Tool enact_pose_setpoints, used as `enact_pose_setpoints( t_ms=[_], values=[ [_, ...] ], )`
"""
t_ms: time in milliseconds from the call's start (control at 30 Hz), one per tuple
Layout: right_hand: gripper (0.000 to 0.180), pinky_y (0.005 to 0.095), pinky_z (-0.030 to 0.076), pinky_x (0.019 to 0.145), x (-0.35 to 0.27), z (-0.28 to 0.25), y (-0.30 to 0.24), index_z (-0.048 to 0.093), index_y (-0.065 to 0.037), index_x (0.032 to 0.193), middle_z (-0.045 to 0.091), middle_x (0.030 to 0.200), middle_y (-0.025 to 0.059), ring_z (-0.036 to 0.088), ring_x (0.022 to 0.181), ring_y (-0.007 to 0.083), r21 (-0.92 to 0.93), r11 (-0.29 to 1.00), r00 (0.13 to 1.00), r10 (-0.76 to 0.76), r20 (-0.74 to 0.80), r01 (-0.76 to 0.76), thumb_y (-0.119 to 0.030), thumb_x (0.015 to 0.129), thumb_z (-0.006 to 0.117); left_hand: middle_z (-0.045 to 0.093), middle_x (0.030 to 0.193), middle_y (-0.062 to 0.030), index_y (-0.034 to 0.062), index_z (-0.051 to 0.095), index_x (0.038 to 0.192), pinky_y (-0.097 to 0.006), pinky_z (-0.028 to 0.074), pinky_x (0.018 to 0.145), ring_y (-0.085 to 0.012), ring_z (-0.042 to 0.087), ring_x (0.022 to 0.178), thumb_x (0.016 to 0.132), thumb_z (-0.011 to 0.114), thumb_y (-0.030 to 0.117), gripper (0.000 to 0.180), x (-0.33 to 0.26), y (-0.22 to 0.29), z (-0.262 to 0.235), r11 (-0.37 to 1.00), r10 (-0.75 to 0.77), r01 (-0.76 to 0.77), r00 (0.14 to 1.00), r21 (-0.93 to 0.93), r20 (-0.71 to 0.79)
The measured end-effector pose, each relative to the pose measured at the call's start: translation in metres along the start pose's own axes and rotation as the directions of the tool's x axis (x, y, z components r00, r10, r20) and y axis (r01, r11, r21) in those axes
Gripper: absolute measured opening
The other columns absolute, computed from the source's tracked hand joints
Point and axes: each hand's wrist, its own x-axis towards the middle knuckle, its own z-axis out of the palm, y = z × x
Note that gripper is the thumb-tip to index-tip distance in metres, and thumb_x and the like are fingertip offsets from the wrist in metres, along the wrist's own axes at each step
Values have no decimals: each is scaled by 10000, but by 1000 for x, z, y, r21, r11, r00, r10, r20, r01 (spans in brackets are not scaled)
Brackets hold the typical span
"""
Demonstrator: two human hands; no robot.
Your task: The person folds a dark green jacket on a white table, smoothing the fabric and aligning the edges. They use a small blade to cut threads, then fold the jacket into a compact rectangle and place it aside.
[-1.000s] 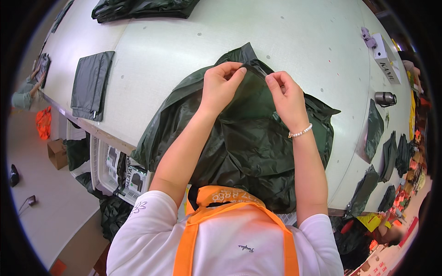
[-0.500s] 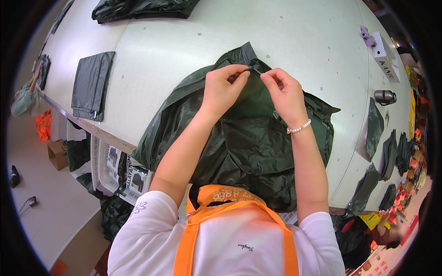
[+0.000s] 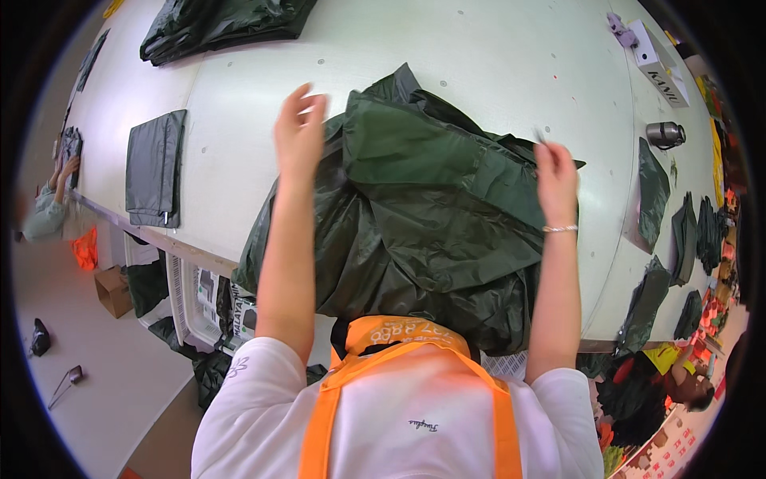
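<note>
A dark green waterproof garment [image 3: 431, 215] lies crumpled over the table's near edge in front of me, one smooth panel spread across its upper part. My left hand [image 3: 302, 132] is raised at the garment's upper left, off the fabric. Its fingers are loosely bent and apart, with nothing seen in them. At the garment's right edge, my right hand [image 3: 555, 180] is closed, blurred by motion. From its fingertips sticks a small thin pointed tool [image 3: 540, 136], too small and blurred for its kind to show.
Dark folded garments form a stack [image 3: 227, 28] at the far left; another folded one [image 3: 154, 169] lies nearer. On the right are a metal flask [image 3: 665, 135], a white box [image 3: 661, 65] and several dark pieces. A white crate [image 3: 182, 299] stands below the left edge. Other people work at both sides.
My hands have moved apart from the garment's top edge: the left to the left, off the fabric, the right to the right with the thin tool. The green panel now lies spread out.
</note>
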Motion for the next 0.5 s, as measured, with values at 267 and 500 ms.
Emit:
enact_pose_setpoints(
  t_ms=[267,500],
  values=[
    [302,338,482,720,-85,-159,246,628,-5,948,643,846,117,607,756,242,-532,701,874,312,-372,-476,-293,857,638,536,1227,-64,91,609,1130,-270,452,689,-146,557,845,659,749,16,497,-72,-25,-36,828,335,-496,812,262,478],
    [419,304,494,649,-124,-108,158,574,-33,1154,631,867,111,596,716,168,-149,921,923,329,-200,-360,-319,857,649,594,964,-60,27,565,852,-264,436,679,-160,553,760,710,627,16,155,-36,-37,-19,902,289,-430,683,49,671]
  ],
)
